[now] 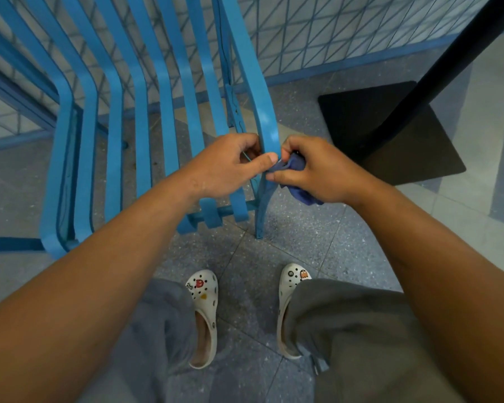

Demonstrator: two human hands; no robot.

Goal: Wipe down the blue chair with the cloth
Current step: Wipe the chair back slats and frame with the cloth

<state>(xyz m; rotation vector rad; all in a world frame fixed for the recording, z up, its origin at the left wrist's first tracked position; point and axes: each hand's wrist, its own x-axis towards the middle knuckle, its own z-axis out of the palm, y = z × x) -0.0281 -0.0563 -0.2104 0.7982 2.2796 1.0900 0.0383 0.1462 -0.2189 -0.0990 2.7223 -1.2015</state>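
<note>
Seemingly mid-wipe, both hands meet at the blue chair's (146, 117) right front rail, right hand (314, 173) bunching the dark cloth (296, 187), left hand (224, 167) pinching its corner; next, slide it along the rail.

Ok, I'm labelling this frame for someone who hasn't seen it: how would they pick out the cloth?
Start at the blue chair and follow its right-hand edge rail down to where both hands meet. The cloth is the crumpled dark blue fabric bunched in the right hand, darker and softer than the rigid, lighter blue slats.
</note>
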